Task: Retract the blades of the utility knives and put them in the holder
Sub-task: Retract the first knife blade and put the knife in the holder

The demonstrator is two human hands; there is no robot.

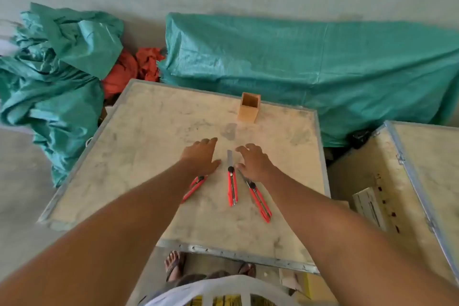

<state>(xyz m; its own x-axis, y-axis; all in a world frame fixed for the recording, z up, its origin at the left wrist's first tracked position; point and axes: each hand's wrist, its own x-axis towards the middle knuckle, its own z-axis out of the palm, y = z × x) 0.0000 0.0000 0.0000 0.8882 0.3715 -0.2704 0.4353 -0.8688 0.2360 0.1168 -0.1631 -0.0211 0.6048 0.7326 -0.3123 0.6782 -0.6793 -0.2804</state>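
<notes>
Three knives (232, 187) on plywood crate top (149, 131); teal tarps (323, 69) behind.

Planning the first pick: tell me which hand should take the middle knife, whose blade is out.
Right, probably. The right hand hovers open with its thumb beside the middle knife at its blade end. The left hand lies over the left knife, farther away.

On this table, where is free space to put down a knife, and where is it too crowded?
Bare board lies between the hands and the wooden holder, along the table's left side, and near its front edge below the knives. It is crowded in the middle: three red knives lie close together, with the left hand and right hand over their blade ends.
</notes>
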